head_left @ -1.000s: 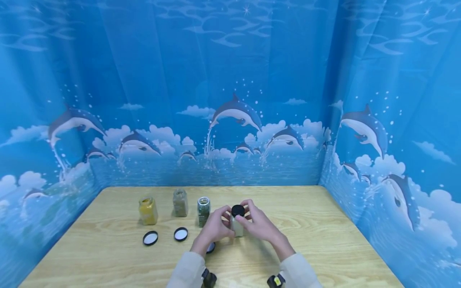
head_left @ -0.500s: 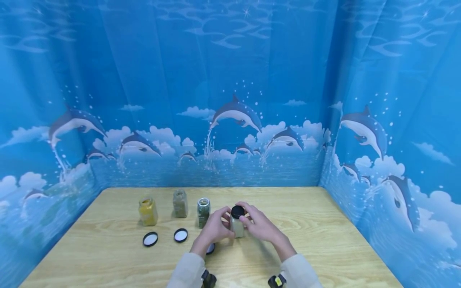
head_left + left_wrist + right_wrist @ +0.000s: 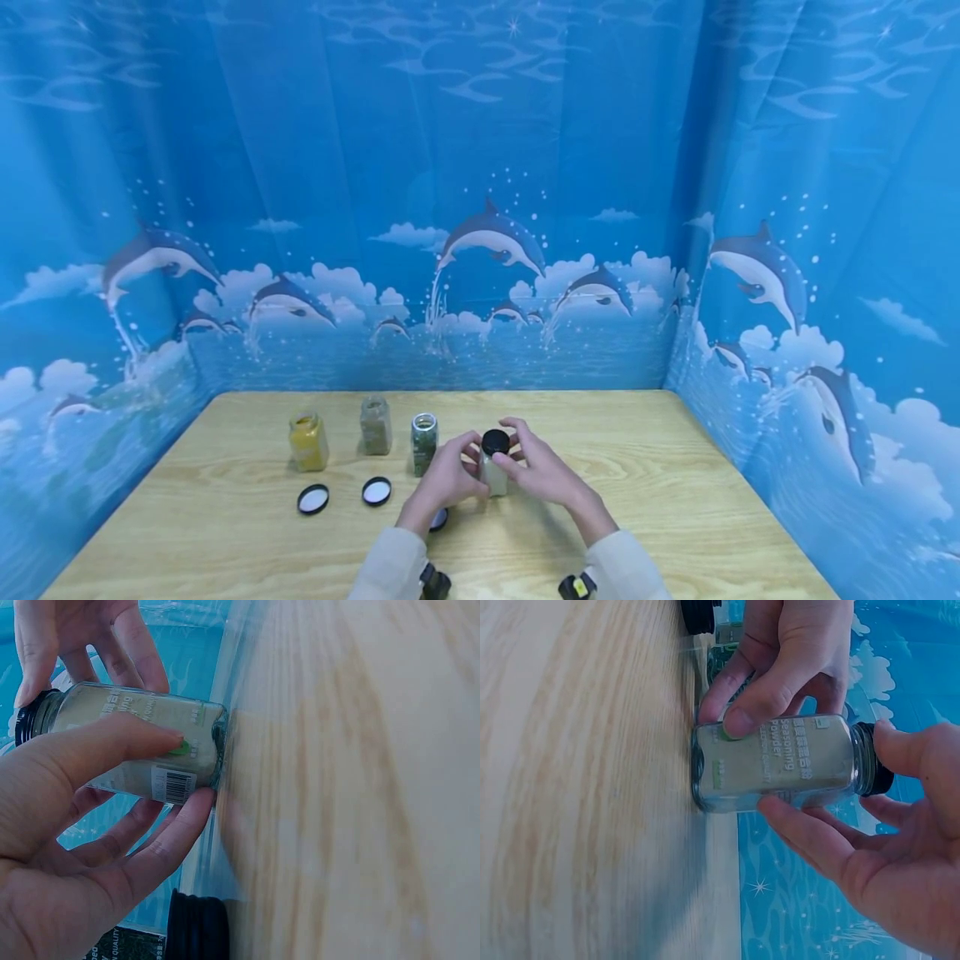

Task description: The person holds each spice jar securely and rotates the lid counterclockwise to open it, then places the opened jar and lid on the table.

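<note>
Jar (image 3: 780,769) label — "Seasoning Powder", barcode.

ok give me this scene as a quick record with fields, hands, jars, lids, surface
left hand: grips the body of the pale seasoning jar
right hand: fingers on the jar's black cap
jar: upright on the wooden table
other jars: yellow jar, tan jar, dark green jar, in a row, uncapped
loose lids: two in front of them, a third partly behind the left hand

Bare wooden table (image 3: 660,500) lies open rightward; leftward, the green herb jar (image 3: 423,442) and a black lid (image 3: 377,489) crowd the way.
</note>
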The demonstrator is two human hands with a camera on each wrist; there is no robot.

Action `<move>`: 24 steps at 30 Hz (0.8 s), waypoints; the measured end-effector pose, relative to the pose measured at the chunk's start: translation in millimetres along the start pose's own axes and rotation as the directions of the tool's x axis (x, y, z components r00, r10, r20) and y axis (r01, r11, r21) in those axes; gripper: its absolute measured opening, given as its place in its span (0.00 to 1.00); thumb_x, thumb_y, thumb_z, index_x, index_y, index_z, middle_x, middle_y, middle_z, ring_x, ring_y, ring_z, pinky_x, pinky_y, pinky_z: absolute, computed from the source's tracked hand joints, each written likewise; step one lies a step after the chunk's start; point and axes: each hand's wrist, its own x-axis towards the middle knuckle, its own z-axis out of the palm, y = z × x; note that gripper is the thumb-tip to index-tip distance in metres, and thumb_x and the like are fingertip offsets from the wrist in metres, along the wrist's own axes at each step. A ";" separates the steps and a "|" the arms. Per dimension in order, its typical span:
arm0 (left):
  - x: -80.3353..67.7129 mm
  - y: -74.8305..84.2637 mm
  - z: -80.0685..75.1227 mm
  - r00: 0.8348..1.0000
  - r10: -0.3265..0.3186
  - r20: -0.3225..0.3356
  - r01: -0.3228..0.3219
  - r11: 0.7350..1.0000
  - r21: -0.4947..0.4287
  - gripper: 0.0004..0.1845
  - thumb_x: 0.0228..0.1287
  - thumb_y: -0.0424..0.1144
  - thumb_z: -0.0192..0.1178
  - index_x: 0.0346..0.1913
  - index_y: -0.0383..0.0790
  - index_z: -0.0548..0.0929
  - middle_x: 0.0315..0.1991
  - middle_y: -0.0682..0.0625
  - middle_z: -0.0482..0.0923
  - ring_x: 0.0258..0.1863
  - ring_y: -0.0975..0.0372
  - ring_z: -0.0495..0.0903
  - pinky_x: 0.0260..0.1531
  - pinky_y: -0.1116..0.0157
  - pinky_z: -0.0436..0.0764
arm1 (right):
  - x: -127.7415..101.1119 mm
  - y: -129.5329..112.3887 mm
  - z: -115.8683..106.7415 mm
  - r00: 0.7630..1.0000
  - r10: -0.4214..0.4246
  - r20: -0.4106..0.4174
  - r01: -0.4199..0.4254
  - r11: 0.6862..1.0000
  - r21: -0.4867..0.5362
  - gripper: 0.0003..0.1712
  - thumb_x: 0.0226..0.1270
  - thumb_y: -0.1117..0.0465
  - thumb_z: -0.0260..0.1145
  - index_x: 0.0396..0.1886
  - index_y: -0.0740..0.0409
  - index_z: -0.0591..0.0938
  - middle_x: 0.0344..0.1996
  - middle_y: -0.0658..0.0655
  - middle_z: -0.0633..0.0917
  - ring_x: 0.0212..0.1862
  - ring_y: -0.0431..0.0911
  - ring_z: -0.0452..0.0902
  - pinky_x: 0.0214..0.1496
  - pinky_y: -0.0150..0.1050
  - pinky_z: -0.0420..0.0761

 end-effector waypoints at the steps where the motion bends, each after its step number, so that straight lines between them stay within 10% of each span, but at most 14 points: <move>1: 0.1 0.2 -0.1 1.000 0.000 0.000 0.000 1.000 0.001 0.30 0.38 0.22 0.77 0.48 0.43 0.82 0.42 0.45 0.83 0.42 0.55 0.87 0.44 0.57 0.90 | 0.2 -0.1 0.3 1.000 0.003 -0.002 -0.003 1.000 0.004 0.34 0.80 0.51 0.58 0.75 0.63 0.60 0.56 0.69 0.79 0.56 0.59 0.83 0.50 0.46 0.89; 24: -0.3 0.8 -0.7 1.000 -0.010 0.003 0.010 1.000 0.018 0.29 0.40 0.24 0.77 0.48 0.44 0.81 0.42 0.46 0.82 0.42 0.55 0.87 0.43 0.56 0.90 | 0.6 1.9 -2.9 0.998 -0.052 0.041 0.051 0.998 0.042 0.22 0.82 0.64 0.51 0.72 0.58 0.67 0.55 0.67 0.78 0.50 0.56 0.84 0.46 0.52 0.92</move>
